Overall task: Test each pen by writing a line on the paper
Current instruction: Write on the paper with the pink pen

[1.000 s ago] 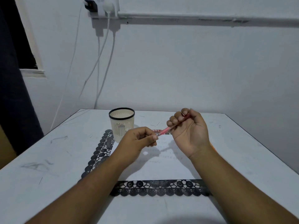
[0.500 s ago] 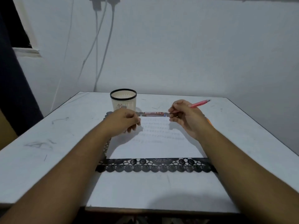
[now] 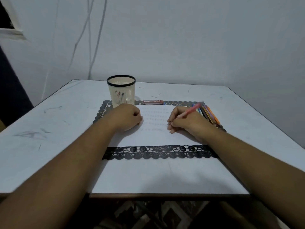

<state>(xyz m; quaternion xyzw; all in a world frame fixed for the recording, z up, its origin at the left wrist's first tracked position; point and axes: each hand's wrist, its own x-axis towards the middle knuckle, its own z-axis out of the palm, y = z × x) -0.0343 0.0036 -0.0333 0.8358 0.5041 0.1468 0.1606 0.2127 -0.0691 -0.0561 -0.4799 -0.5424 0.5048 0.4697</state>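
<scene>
Pink pen (image 3: 191,111) held in the right hand (image 3: 184,123), fingers curled round it in a writing grip, upper end slanting up and away to the right; tip hidden behind the fingers. Under that hand, white paper (image 3: 156,136) with faint rows of marks, lying on a black lace mat (image 3: 158,152). Left hand (image 3: 127,119) rests on the paper's left part as a loose fist; whether it has hold of anything cannot be told. Just right of the right hand, a bunch of coloured pens (image 3: 208,114) lies on the mat. Beyond the left hand, a cream mesh cup (image 3: 121,92) with a black rim. Between the hands, further off, a reddish flat box (image 3: 153,102). All on a white table (image 3: 49,129).
</scene>
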